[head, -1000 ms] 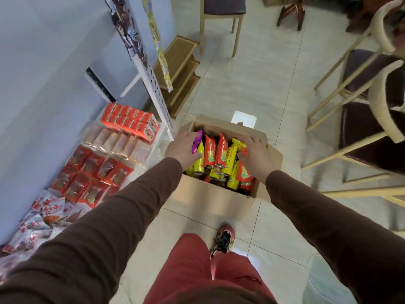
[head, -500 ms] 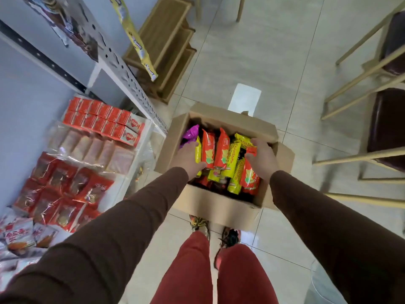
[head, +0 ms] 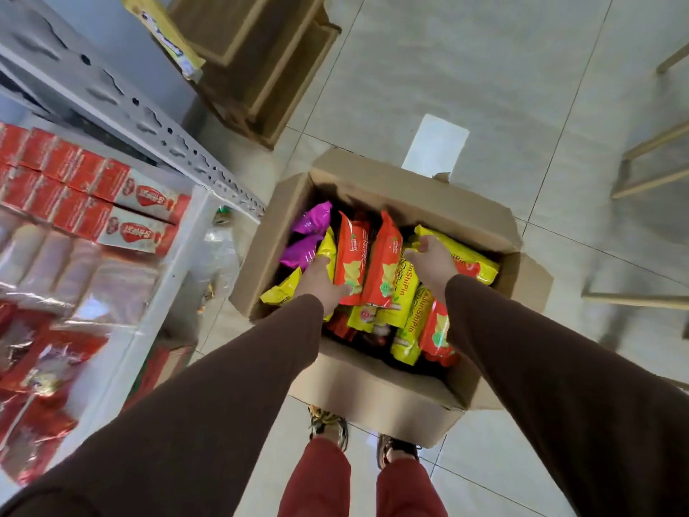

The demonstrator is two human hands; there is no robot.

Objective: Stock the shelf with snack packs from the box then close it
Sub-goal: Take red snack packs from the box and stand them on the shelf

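Both of your hands have gone deeper among the packs since half a second ago, and your head has come lower and closer over the cardboard box.

Your left hand lies between a yellow pack and an upright red pack; the thumb presses on the front of the red pack, but the fingers are hidden behind it, so I cannot tell if they already grip it. Your right hand rests with relaxed fingers on a yellow pack at the far right side of the box and does not pinch anything.

I judge that the task is at an early step. The box stands on the tiled floor just right of the white metal shelf, its flaps are open, and it is full of snack packs. No pack of this kind shows on the shelf, which holds red cartons and clear-wrapped red packs, somewhat blurred. So the moving of the packs and the closing of the box are both left to do.

The packs are long, flat pillow bags of glossy film, red, yellow and magenta, and probably slippery and easy to crush. The box is matte brown corrugated board with bent flaps.
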